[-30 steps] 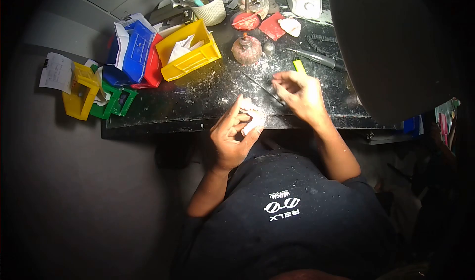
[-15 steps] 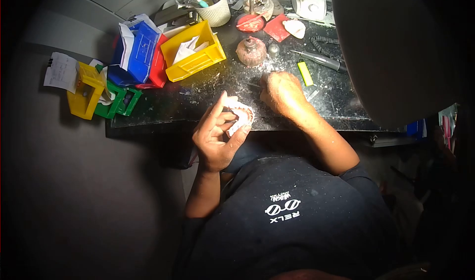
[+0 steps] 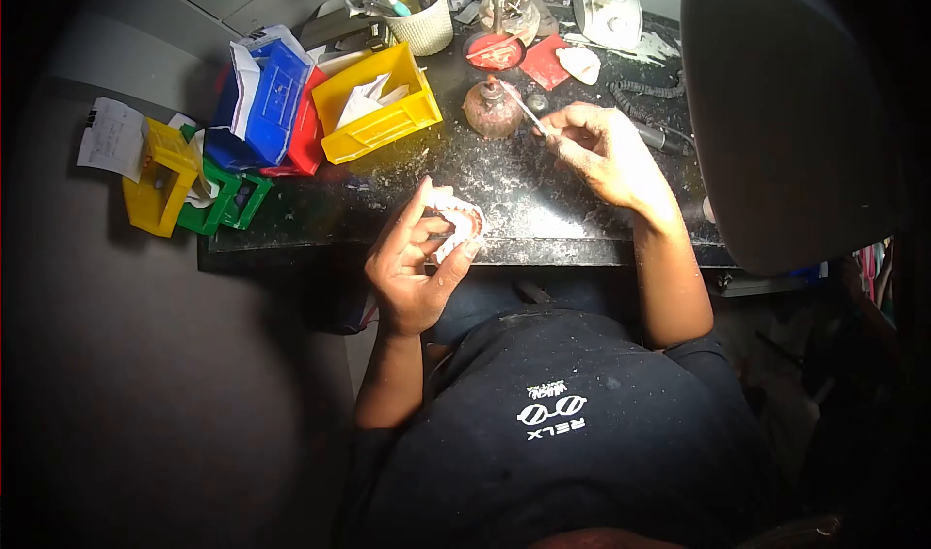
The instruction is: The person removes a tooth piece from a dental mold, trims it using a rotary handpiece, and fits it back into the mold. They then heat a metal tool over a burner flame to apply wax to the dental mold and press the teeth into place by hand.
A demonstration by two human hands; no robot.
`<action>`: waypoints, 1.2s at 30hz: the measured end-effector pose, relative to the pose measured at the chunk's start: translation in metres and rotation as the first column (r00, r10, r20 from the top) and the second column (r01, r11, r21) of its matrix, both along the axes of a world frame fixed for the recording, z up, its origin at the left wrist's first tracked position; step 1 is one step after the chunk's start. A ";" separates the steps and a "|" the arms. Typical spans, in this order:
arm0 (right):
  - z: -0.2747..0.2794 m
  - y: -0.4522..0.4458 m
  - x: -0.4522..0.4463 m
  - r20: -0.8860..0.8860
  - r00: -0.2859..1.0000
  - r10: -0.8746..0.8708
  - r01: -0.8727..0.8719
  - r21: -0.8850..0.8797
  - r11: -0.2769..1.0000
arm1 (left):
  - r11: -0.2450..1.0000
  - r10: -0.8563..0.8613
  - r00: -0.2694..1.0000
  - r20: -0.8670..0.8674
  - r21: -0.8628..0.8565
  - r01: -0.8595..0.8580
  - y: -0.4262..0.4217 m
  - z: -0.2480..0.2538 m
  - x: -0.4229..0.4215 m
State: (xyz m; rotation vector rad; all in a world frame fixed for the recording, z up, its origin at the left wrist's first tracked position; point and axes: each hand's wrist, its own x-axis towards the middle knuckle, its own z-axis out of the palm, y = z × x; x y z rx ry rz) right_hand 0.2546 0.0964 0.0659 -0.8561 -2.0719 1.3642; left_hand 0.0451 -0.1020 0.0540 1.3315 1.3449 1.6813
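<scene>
My left hand [image 3: 407, 277] grips a white dental cast [image 3: 444, 250] between thumb and fingers, above the bench's front edge. Reddish wax [image 3: 475, 225] lines the cast's arch. In my right hand [image 3: 611, 156], a slim, pale wax-carving tool [image 3: 525, 110] is pinched between thumb and fingers. Its far end reaches the top of a round glass spirit burner [image 3: 492, 114], where an orange spot shows; whether tool and burner touch, I cannot tell. A small metal cap [image 3: 537, 103] stands beside the burner, close to my right fingertips.
Behind the burner are a dish of red wax [image 3: 495, 52], a red wax sheet [image 3: 545, 61] and another white cast [image 3: 580, 65]. Yellow [image 3: 383, 127] and blue [image 3: 262, 103] bins stand left. A dark lamp shade [image 3: 786, 122] looms over the right side, near a corded handpiece [image 3: 652, 138].
My right hand has risen from the bench and moved right, now showing the tool angled toward the burner top. My left hand, still holding the cast, has shifted slightly left.
</scene>
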 end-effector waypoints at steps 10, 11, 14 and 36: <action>0.045 0.002 -0.012 -0.631 0.769 -0.101 -0.025 -0.188 0.982 | 1.000 0.006 1.000 0.025 0.008 -0.006 0.000 -0.004 -0.003; 0.037 0.013 -0.007 -0.655 0.746 -0.118 -0.025 -0.205 0.978 | 1.000 0.007 1.000 0.026 0.009 -0.007 0.000 -0.005 -0.003; 0.026 0.031 -0.017 -0.629 0.748 -0.214 0.143 -0.163 0.976 | 1.000 -0.002 0.999 0.035 0.009 0.002 0.000 -0.006 -0.004; -0.006 0.036 -0.045 -0.537 0.747 -0.393 0.359 -0.171 0.917 | 1.000 0.014 1.000 0.022 0.020 -0.014 -0.002 -0.009 -0.005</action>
